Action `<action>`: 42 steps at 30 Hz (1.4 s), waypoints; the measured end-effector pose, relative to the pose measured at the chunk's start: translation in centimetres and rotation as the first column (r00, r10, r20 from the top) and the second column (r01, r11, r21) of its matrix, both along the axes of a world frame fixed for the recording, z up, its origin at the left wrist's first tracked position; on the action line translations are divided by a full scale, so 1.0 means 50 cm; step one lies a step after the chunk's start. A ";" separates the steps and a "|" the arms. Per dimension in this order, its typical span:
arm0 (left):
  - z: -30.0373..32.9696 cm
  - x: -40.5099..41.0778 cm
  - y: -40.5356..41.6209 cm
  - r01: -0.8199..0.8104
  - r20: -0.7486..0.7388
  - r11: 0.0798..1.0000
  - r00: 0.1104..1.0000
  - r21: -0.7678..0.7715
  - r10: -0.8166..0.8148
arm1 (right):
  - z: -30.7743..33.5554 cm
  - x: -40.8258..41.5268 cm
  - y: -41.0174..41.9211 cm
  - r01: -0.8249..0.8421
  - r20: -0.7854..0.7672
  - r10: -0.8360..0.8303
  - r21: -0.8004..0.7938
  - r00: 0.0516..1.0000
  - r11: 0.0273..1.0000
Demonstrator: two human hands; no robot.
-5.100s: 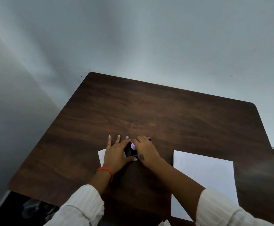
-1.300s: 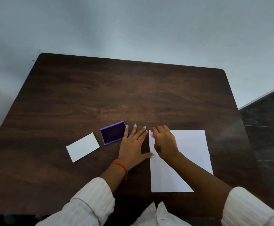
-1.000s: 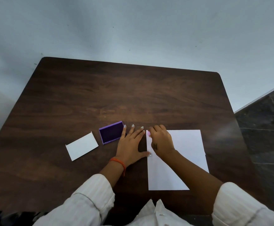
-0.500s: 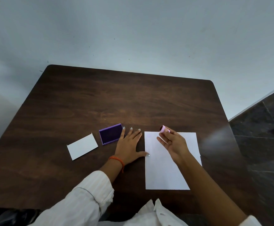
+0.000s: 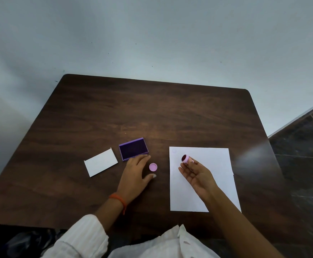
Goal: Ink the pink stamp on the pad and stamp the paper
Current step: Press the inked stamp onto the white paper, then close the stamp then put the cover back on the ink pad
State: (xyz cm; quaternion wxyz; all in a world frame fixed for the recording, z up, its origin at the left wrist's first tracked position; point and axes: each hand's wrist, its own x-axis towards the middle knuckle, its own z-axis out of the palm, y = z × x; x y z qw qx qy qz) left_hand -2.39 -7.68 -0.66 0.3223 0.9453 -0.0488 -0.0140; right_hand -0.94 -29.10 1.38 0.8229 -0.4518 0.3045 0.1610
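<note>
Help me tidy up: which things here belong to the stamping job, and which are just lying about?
In use: stamp, held in the right hand; ink pad, by the left hand; paper.
Lying about: card; pink cap.

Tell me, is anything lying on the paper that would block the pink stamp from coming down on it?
Nothing visible. The right hand holds the pink stamp just above the paper, whose bare surface carries no objects. The small pink cap sits on the table, off the sheet.
</note>
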 end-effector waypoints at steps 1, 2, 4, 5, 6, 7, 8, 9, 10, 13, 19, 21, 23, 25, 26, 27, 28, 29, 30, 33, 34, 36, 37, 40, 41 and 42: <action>-0.004 -0.005 -0.002 -0.002 -0.024 1.000 1.000 0.005 0.002 | -0.003 -0.003 0.003 -0.007 -0.005 0.007 -0.003 1.000 1.000; -0.008 -0.008 -0.006 -0.005 -0.050 1.000 0.999 0.003 0.005 | -0.005 -0.006 0.006 -0.016 -0.009 0.016 -0.006 1.000 1.000; -0.015 -0.009 -0.015 -0.021 -0.089 1.000 0.996 -0.009 0.020 | -0.009 -0.010 0.010 -0.028 -0.013 0.028 -0.010 1.000 1.000; -0.017 -0.007 -0.018 -0.035 -0.102 0.999 0.994 -0.014 0.033 | -0.010 -0.012 0.012 -0.031 -0.013 0.031 -0.010 0.999 0.999; -0.018 -0.005 -0.021 -0.048 -0.109 0.999 0.993 -0.016 0.046 | -0.010 -0.013 0.014 -0.035 -0.010 0.035 -0.011 0.999 0.999; -0.020 -0.001 -0.023 -0.059 -0.112 0.998 0.992 -0.016 0.057 | -0.009 -0.014 0.016 -0.041 -0.007 0.041 -0.013 0.999 0.999; -0.020 0.002 -0.025 -0.068 -0.110 0.998 0.992 -0.017 0.065 | -0.008 -0.014 0.018 -0.048 -0.004 0.048 -0.016 0.999 0.999; -0.020 0.005 -0.025 -0.076 -0.109 0.997 0.991 -0.023 0.073 | -0.006 -0.014 0.020 -0.052 -0.003 0.052 -0.019 0.999 0.998; -0.019 0.007 -0.026 -0.083 -0.109 0.996 0.991 -0.033 0.079 | -0.005 -0.014 0.022 -0.054 -0.004 0.054 -0.021 0.999 0.998; -0.014 0.013 -0.028 -0.093 -0.121 0.994 0.989 -0.058 0.085 | -0.001 -0.018 0.026 -0.057 -0.009 0.057 -0.031 0.998 0.998; 0.010 0.009 -0.029 -0.046 -0.124 0.994 0.992 -0.104 0.033 | 0.013 -0.019 0.046 -0.128 0.026 0.135 -0.182 0.991 0.975; 0.021 0.004 -0.030 -0.029 -0.107 0.992 0.994 -0.123 0.016 | 0.020 -0.018 0.059 -0.166 0.063 0.194 -0.313 0.979 0.935; 0.032 0.001 -0.031 -0.018 -0.086 0.992 0.996 -0.129 0.007 | 0.026 -0.017 0.072 -0.207 0.114 0.281 -0.431 0.953 0.878; 0.042 0.000 -0.032 -0.013 -0.065 0.991 0.998 -0.130 0.004 | 0.032 -0.017 0.082 -0.239 0.172 0.380 -0.532 0.909 0.812; 0.047 0.000 -0.032 -0.015 -0.059 0.992 0.998 -0.129 0.007 | 0.035 -0.017 0.087 -0.237 0.200 0.415 -0.574 0.888 0.784; 0.051 -0.001 -0.031 -0.020 -0.056 0.992 0.998 -0.127 0.013 | 0.038 -0.017 0.091 -0.223 0.226 0.437 -0.611 0.871 0.760; 0.055 -0.001 -0.031 -0.025 -0.053 0.992 0.998 -0.127 0.019 | 0.041 -0.016 0.094 -0.201 0.247 0.454 -0.650 0.856 0.733; 0.058 -0.001 -0.029 -0.030 -0.050 0.991 0.998 -0.130 0.024 | 0.043 -0.015 0.096 -0.178 0.260 0.474 -0.694 0.841 0.697; 0.061 -0.002 -0.027 -0.032 -0.046 0.990 0.999 -0.136 0.026 | 0.043 -0.015 0.098 -0.158 0.263 0.497 -0.740 0.827 0.654; 0.069 -0.005 -0.024 -0.020 -0.032 0.988 0.999 -0.153 0.015 | 0.043 -0.013 0.102 -0.125 0.260 0.545 -0.813 0.797 0.569; 0.071 -0.005 -0.024 -0.016 -0.029 0.988 1.000 -0.156 0.011 | 0.044 -0.013 0.103 -0.123 0.262 0.555 -0.819 0.790 0.561; 0.075 -0.006 -0.023 -0.016 -0.027 0.986 1.000 -0.163 0.012 | 0.046 -0.014 0.107 -0.138 0.254 0.574 -0.823 0.778 0.551; 0.078 -0.007 -0.023 -0.018 -0.028 0.985 1.000 -0.169 0.013 | 0.047 -0.015 0.109 -0.150 0.248 0.582 -0.822 0.774 0.550; 0.082 -0.009 -0.020 -0.013 -0.029 0.982 1.000 -0.190 0.007 | 0.054 -0.018 0.111 -0.176 0.233 0.590 -0.815 0.773 0.553; 0.083 -0.011 -0.018 -0.013 -0.026 0.980 1.000 -0.198 0.008 | 0.056 -0.018 0.111 -0.181 0.232 0.592 -0.812 0.772 0.555; 0.085 -0.012 -0.017 -0.015 -0.023 0.979 1.000 -0.206 0.010 | 0.059 -0.018 0.111 -0.185 0.232 0.595 -0.811 0.769 0.555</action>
